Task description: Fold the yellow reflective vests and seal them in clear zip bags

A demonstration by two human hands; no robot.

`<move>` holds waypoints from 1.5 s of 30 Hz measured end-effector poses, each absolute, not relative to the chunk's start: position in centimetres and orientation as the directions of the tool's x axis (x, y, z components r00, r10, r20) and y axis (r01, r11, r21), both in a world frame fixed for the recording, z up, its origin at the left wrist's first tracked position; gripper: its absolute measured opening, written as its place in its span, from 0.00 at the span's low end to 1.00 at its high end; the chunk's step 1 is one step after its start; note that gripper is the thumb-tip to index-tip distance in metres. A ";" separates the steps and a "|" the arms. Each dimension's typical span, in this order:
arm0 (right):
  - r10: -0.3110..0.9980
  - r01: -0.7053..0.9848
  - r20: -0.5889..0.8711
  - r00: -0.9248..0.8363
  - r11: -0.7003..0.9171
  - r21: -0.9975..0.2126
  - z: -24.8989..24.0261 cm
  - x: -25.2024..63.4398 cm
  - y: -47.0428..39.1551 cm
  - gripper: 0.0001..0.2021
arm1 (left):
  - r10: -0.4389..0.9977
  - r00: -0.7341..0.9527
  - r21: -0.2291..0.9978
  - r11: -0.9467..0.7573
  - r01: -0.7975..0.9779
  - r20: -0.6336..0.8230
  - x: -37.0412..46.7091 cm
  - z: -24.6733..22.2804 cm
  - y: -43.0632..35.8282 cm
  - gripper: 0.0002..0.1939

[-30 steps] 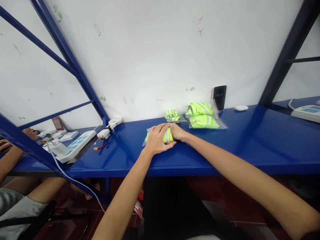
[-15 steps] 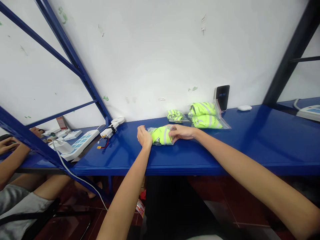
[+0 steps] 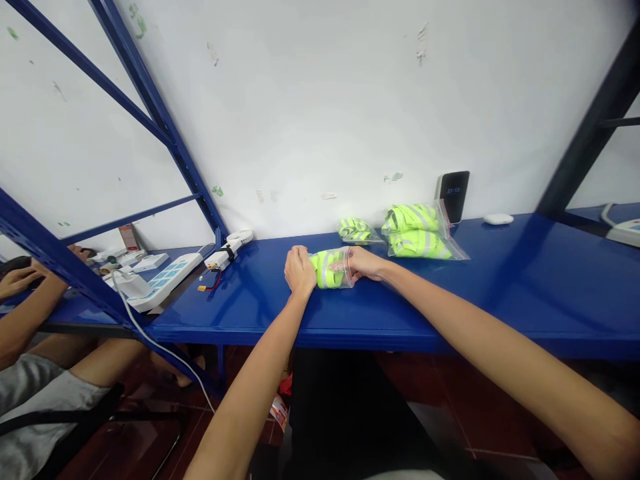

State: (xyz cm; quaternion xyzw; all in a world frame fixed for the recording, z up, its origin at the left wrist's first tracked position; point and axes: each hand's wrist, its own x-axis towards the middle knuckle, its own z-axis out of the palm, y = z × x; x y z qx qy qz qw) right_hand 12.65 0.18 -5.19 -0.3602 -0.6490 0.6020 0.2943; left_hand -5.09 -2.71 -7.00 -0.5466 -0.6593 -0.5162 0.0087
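Note:
A clear zip bag holds a bundle of neon-yellow fabric with a silvery reflective band, lying on the blue table. My left hand is curled around the left end of the bag. At the opposite end, near the red-edged mouth, my right hand grips the plastic, and some of its fingertips show through the film. Behind it lie a smaller bag of yellow striped fabric and two larger stacked bags of the same yellow material.
A dark-screened device leans on the wall, with a white rounded case beside it. On the left are a small white fan, wires and a power strip. Past the blue frame post, another person's arms are visible.
The view has shifted slightly. My left hand has moved a little right along the bag, and more clear plastic shows at the bag's right end by my right hand.

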 end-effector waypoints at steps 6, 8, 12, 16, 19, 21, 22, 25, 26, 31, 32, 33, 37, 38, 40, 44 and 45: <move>0.860 0.152 0.056 -0.507 0.153 -0.977 -5.6 11.9 -0.3 0.18 | 0.732 -0.330 0.626 -0.166 0.762 0.596 -4.8 -7.1 -2.8 0.15; 0.829 0.118 0.091 -0.552 0.186 -0.976 -5.7 12.2 -0.1 0.18 | 0.729 -0.353 0.644 -0.156 0.749 0.587 -4.9 -7.0 -2.7 0.13; 0.740 0.055 0.025 -0.672 0.083 -0.995 -5.9 13.5 0.6 0.21 | 0.737 -0.467 0.750 -0.082 0.657 0.489 -5.2 -6.7 -2.3 0.12; 0.742 -0.057 -0.030 -0.670 -0.092 -0.994 -5.8 14.1 1.4 0.24 | 0.705 -0.589 0.813 0.032 0.582 0.394 -5.5 -6.2 -2.3 0.12; 0.837 -0.137 -0.089 -0.540 -0.192 -0.972 -5.7 13.7 1.7 0.18 | 0.601 -0.691 0.789 0.156 0.594 0.402 -5.3 -6.0 -2.5 0.13; 0.861 -0.128 -0.125 -0.492 -0.213 -0.969 -5.7 13.2 1.6 0.22 | 0.560 -0.682 0.736 0.178 0.653 0.470 -5.1 -6.0 -2.8 0.13; 0.867 -0.109 -0.120 -0.484 -0.196 -0.975 -5.7 13.0 1.6 0.22 | 0.551 -0.658 0.702 0.172 0.691 0.513 -4.9 -6.0 -2.9 0.13; 0.904 -0.071 -0.034 -0.425 -0.071 -0.995 -6.1 12.4 1.5 0.15 | 0.541 -0.539 0.582 0.110 0.806 0.645 -4.5 -5.9 -3.5 0.14; 0.915 -0.070 0.001 -0.404 -0.030 -0.997 -6.3 12.2 1.5 0.14 | 0.542 -0.484 0.537 0.069 0.841 0.687 -4.4 -5.8 -3.7 0.14; 0.927 -0.092 0.111 -0.358 0.083 -0.992 -6.7 11.8 1.7 0.13 | 0.569 -0.117 0.299 -0.237 0.924 0.814 -4.7 -5.5 -4.3 0.15; 0.935 -0.092 0.094 -0.342 0.067 -0.994 -6.7 11.8 1.7 0.13 | 0.579 -0.031 0.251 -0.305 0.919 0.815 -4.8 -5.5 -4.3 0.16; 0.941 -0.089 0.066 -0.332 0.038 -0.995 -6.6 11.9 1.7 0.11 | 0.591 0.055 0.208 -0.368 0.906 0.805 -4.8 -5.6 -4.2 0.17; 0.938 -0.051 -0.013 -0.346 -0.033 -0.998 -6.5 12.0 1.9 0.04 | 0.667 0.267 0.128 -0.481 0.867 0.696 -4.4 -6.2 -3.7 0.21; 0.941 -0.038 0.009 -0.338 -0.004 -0.999 -6.6 11.9 2.0 0.05 | 0.690 0.278 0.125 -0.472 0.873 0.668 -4.3 -6.4 -3.6 0.21; 0.946 0.020 0.103 -0.306 0.115 -0.993 -6.9 11.9 2.1 0.07 | 0.724 0.266 0.130 -0.440 0.889 0.637 -4.0 -6.7 -3.5 0.21; 0.876 0.303 0.354 -0.326 0.452 -0.839 -6.9 11.8 2.0 0.10 | 0.748 0.121 0.279 -0.386 0.879 0.653 -4.0 -5.6 -2.9 0.20; 0.850 0.367 0.401 -0.343 0.514 -0.775 -6.8 11.9 1.8 0.10 | 0.768 0.064 0.338 -0.353 0.872 0.637 -4.0 -4.9 -2.5 0.20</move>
